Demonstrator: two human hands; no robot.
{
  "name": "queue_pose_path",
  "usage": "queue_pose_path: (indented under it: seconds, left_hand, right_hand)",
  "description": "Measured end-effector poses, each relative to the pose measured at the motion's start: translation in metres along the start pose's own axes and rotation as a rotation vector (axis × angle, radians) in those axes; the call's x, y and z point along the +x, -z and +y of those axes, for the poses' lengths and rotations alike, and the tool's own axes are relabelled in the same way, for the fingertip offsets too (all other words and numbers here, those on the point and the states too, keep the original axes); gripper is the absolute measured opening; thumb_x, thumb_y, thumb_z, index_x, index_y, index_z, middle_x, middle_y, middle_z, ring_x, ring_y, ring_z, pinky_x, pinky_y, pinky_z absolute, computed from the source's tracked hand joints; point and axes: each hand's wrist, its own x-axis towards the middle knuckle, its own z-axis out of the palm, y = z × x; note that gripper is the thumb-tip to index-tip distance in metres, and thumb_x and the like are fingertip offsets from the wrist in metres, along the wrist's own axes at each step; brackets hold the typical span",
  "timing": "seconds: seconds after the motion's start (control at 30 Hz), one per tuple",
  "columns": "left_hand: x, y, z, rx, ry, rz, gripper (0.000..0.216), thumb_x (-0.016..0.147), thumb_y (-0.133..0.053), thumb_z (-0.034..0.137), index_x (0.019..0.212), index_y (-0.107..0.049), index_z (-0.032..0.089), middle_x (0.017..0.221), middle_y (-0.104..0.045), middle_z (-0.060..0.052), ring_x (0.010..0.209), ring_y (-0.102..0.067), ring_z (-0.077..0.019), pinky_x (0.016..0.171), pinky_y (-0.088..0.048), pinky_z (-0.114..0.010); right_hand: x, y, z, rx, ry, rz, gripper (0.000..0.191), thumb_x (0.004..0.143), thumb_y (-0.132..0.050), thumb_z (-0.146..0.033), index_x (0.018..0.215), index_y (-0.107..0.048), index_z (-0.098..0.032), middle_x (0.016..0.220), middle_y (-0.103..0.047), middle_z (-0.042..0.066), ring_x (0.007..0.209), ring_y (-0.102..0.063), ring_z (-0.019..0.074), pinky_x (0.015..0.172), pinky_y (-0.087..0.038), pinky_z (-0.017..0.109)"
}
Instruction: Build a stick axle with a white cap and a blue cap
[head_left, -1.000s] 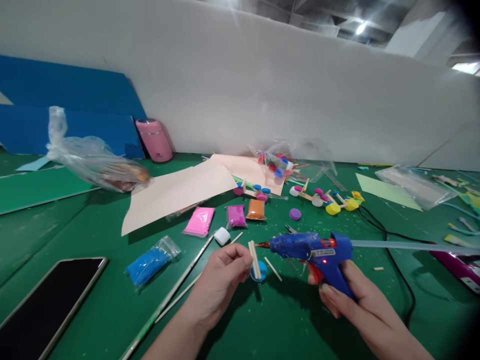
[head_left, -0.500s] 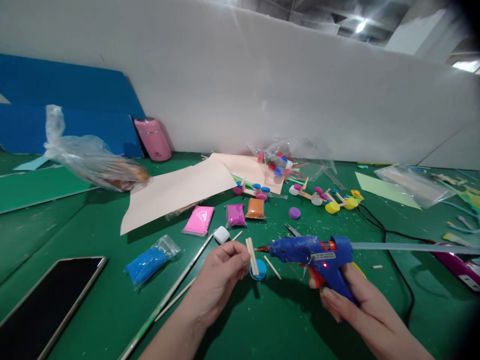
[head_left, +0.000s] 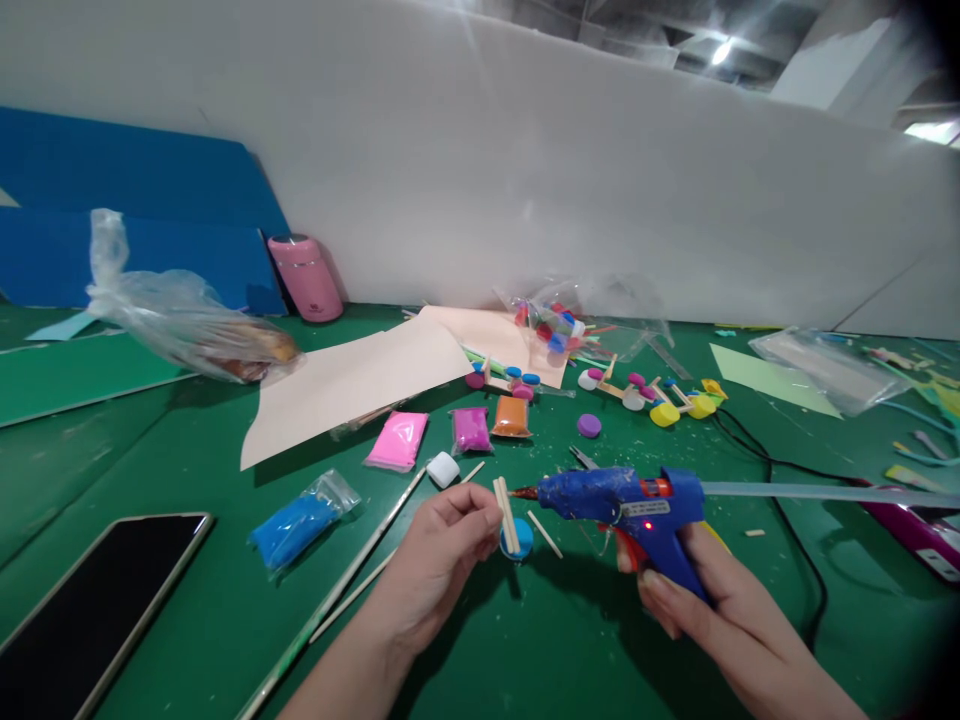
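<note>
My left hand [head_left: 439,560] pinches two short wooden sticks [head_left: 506,515] held side by side above a blue bottle cap [head_left: 519,540] on the green table. My right hand [head_left: 709,600] grips the handle of a blue hot glue gun [head_left: 626,500] with a red light on and a clear glue stick [head_left: 825,492] running out its back. The gun's nozzle tip sits right beside the upper part of the sticks. Another loose stick [head_left: 546,535] lies just under the nozzle.
Clay packets lie ahead: blue [head_left: 300,525], pink [head_left: 397,442], magenta [head_left: 471,430], orange [head_left: 512,417]. A phone [head_left: 97,600] sits at front left, long thin rods [head_left: 352,580] beside my left wrist. Peach paper [head_left: 352,385], a pink bottle [head_left: 307,280], plastic bags, cap-and-stick models [head_left: 652,400] and a black cord [head_left: 780,490] lie beyond.
The glue gun's nozzle has edged slightly left toward the sticks; both hands otherwise stay nearly where they were.
</note>
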Motion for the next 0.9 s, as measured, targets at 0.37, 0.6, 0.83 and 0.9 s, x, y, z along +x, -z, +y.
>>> queue_pose_path:
  seconds: [0.37,0.6,0.83,0.9]
  left_hand:
    - [-0.0003,0.0008,0.0002,-0.026,0.004,0.000,0.017,0.071,-0.061,0.018,0.058,-0.053,0.013,0.049,-0.042,0.005,0.050,-0.035,-0.0070,0.052,-0.028,-0.019]
    - [0.0013,-0.0007,0.0021,-0.048,-0.004,-0.015,0.019,0.071,-0.062,0.018,0.055,-0.052,0.014,0.048,-0.041,0.005,0.049,-0.034,-0.0075,0.051,-0.026,-0.020]
    - [0.0002,-0.0015,0.0028,-0.066,0.003,-0.014,0.018,0.070,-0.063,0.019,0.055,-0.053,0.015,0.047,-0.042,0.006,0.048,-0.034,-0.0072,0.051,-0.026,-0.021]
    - [0.0004,-0.0013,0.0027,-0.072,0.000,-0.015,0.019,0.070,-0.063,0.019,0.055,-0.053,0.015,0.047,-0.043,0.005,0.048,-0.034,-0.0071,0.051,-0.026,-0.021]
  right_hand:
    - [-0.0065,-0.0005,-0.0030,-0.034,0.037,-0.002,0.018,0.087,-0.041,-0.036,0.101,-0.047,-0.026,0.078,-0.052,0.000,0.060,-0.047,0.0120,0.052,-0.044,0.020]
    - [-0.0081,0.0001,-0.0035,-0.024,0.019,-0.004,0.017,0.086,-0.042,-0.035,0.098,-0.049,-0.025,0.074,-0.051,0.000,0.059,-0.048,0.0120,0.052,-0.044,0.020]
    - [-0.0081,-0.0019,-0.0004,0.022,0.007,-0.006,0.016,0.086,-0.043,-0.034,0.098,-0.050,-0.026,0.075,-0.052,0.000,0.058,-0.048,0.0115,0.051,-0.044,0.019]
    - [-0.0090,-0.0022,-0.0001,0.026,0.003,0.002,0.016,0.086,-0.044,-0.034,0.099,-0.049,-0.026,0.077,-0.052,0.000,0.059,-0.047,0.0117,0.051,-0.044,0.019]
